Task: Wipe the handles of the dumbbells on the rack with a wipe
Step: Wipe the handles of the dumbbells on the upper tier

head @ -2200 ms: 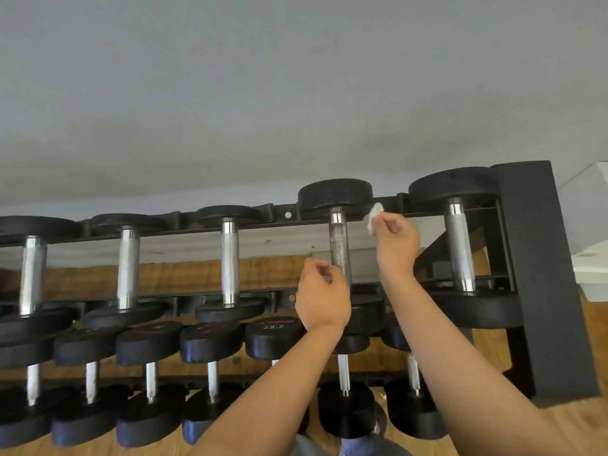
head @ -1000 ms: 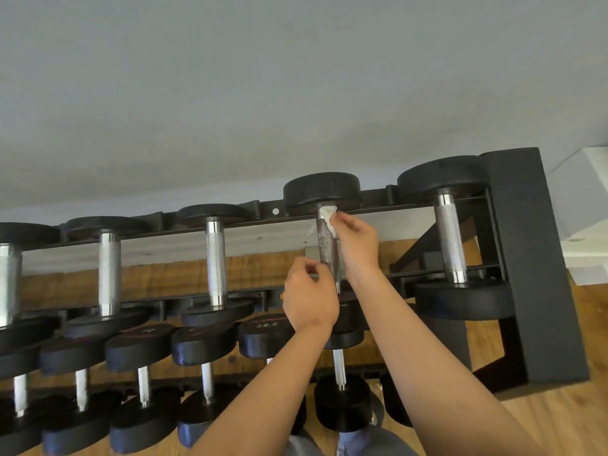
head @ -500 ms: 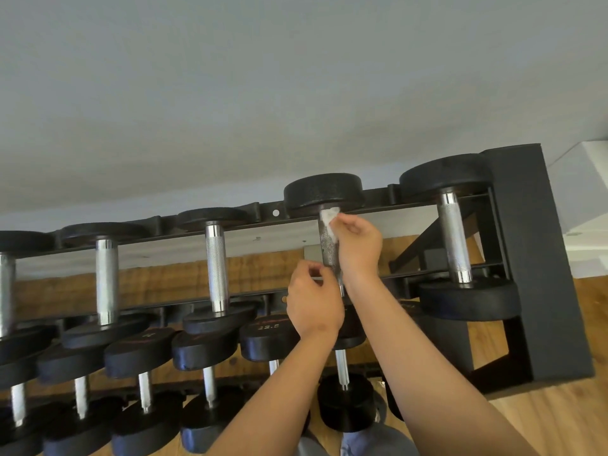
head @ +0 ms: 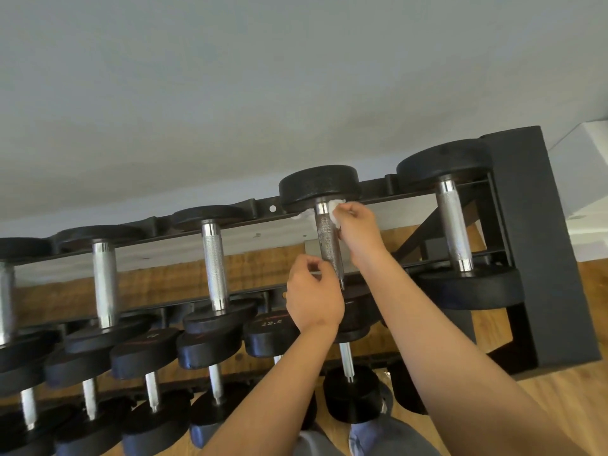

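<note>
White crumpled wipe point(head: 336, 210) is sitting at the far end of a knurled steel handle point(head: 329, 245), right under the black head point(head: 319, 187) at the rack's back rail. Right hand point(head: 358, 230) is pinching the wipe between curled fingers and thumb and pressing it against the handle's right side. A white scrap is also showing just left of the handle at the same height.

Left hand point(head: 314, 297) is hovering at the handle's near end, fingers curled, thumb and forefinger tips nearly meeting. Cannot tell if it is touching the steel or holding anything.

That dumbbell is lying second from the right end of the top tier of the rack point(head: 539, 241), which is black matte steel with a flat slab end panel and thin rails front and back. Its handle is looking darker and duller than the others. The right-end handle point(head: 454, 225) and the left neighbour handle point(head: 214, 264) are showing bright chrome, fine knurling and smooth polished collars. Heads are looking like black textured rubber discs.

Only readable marking: "12.5" is showing on a lower-tier head point(head: 271, 324) just left of the left wrist. Red lettering above it is blurring out.

Wood-grain floor point(head: 559, 406) is running under the rack, and a plain grey wall point(head: 296, 77) is filling the upper half.
</note>
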A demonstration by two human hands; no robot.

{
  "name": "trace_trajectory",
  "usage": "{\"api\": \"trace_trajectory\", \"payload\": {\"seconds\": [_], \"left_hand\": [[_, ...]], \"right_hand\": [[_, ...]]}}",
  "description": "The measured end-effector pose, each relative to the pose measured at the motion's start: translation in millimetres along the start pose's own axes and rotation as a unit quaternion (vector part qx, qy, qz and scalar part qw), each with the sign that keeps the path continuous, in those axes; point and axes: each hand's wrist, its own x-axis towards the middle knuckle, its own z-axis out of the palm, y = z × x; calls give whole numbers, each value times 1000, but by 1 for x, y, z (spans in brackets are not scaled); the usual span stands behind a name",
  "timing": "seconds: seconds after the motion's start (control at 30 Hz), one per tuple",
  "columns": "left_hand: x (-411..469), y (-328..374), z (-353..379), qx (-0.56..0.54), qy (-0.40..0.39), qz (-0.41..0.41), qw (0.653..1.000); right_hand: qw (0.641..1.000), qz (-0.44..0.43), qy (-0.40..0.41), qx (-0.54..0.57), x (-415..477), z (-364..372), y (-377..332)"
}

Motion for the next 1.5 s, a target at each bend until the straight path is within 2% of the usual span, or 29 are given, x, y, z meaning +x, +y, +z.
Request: {"api": "trace_trajectory", "payload": {"seconds": [0.17, 0.27, 0.43, 0.6, 0.7, 0.83, 1.0, 1.17, 1.23, 1.3, 1.4, 1.5], "left_hand": [[0, -2, 0, -5, 2, 6, 1000], [1, 1, 1, -5, 4, 5, 1000], [-1, -1, -1, -4, 5, 5, 1000], [-1, 0, -1, -7, 2, 4, 1000], [-2, 0, -1, -10, -2, 1, 1000], [0, -1, 0, -13, 1, 0, 1000], [0, -2, 1, -12, 0, -5, 1000], [1, -2, 0, -7, -1, -6, 1000], [2, -2, 0, -7, -2, -7, 1000], [1, -3, 0, -6, -1, -7, 1000], [1, -3, 0, -4, -2, -9, 1000], [2, -3, 1, -7, -4, -6, 1000]], "right_hand": [[999, -33, 12, 8, -15, -8, 24], [999, -32, 17, 4, -6, -5, 11], [993, -111, 30, -29, -22, -6, 24], [985, -148, 64, -69, -19, -10, 16], [989, -140, 47, 24, -22, -15, 5], [981, -29, -30, 187, -22, -28, 3], [930, 31, -58, 362, -11, -34, 8], [892, 41, -128, 431, 1, -36, 15], [896, 41, -133, 421, 3, -34, 18], [923, 30, -95, 372, 4, -31, 22], [973, -18, 23, 229, 3, -25, 27], [987, -103, 71, 106, 1, -17, 31]]}}
